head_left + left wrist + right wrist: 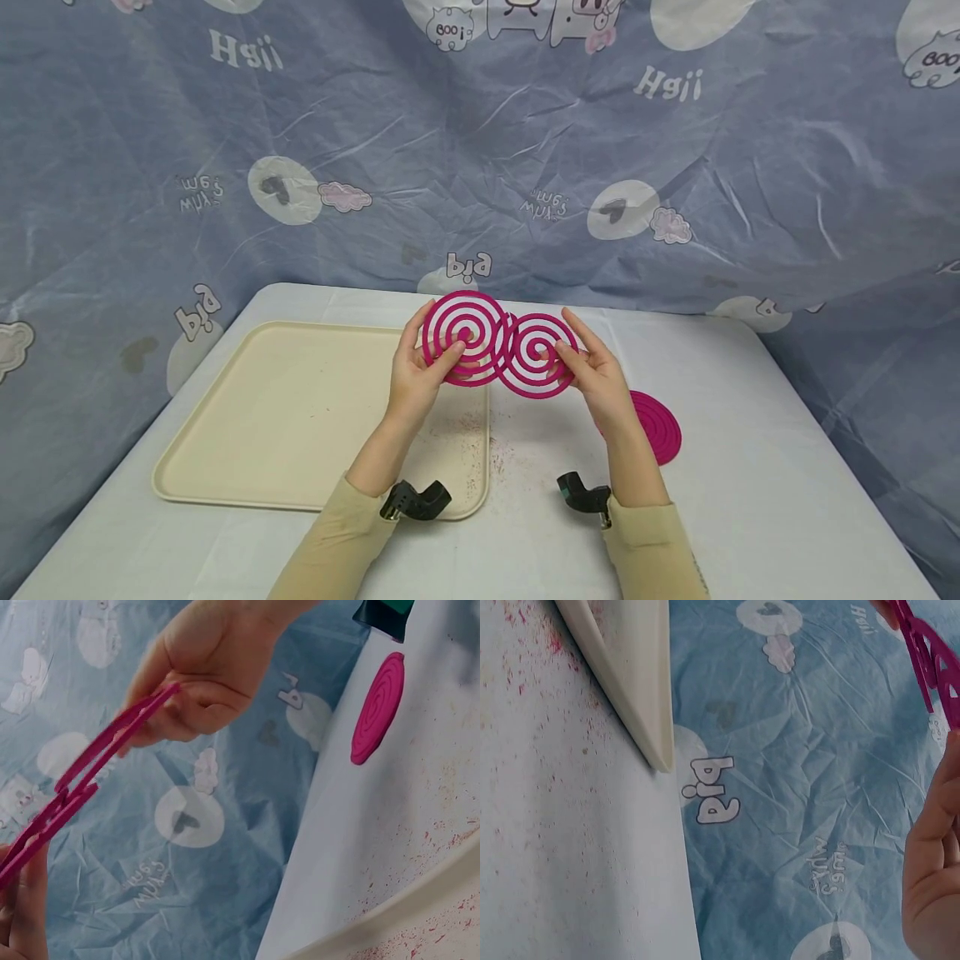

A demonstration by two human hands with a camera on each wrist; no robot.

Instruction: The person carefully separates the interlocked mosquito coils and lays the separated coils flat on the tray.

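In the head view a magenta mosquito coil (465,334) is held up by my left hand (412,375), thumb in front and fingers behind. My right hand (604,383) pinches a second magenta coil (542,353) the same way. Their rings overlap and look interlaced where they meet, above the tray's right edge. Seen edge-on in the left wrist view, the coils slant between my right hand (214,671) and my left hand (26,907). A further magenta coil (660,429) lies flat on the table, partly behind my right forearm.
A cream tray (300,417) covers the table's left half. Reddish crumbs (501,450) are scattered on the white table (780,467) and the tray's right end. A blue printed cloth (465,167) hangs behind. Black wrist mounts (420,502) jut out from both sleeves.
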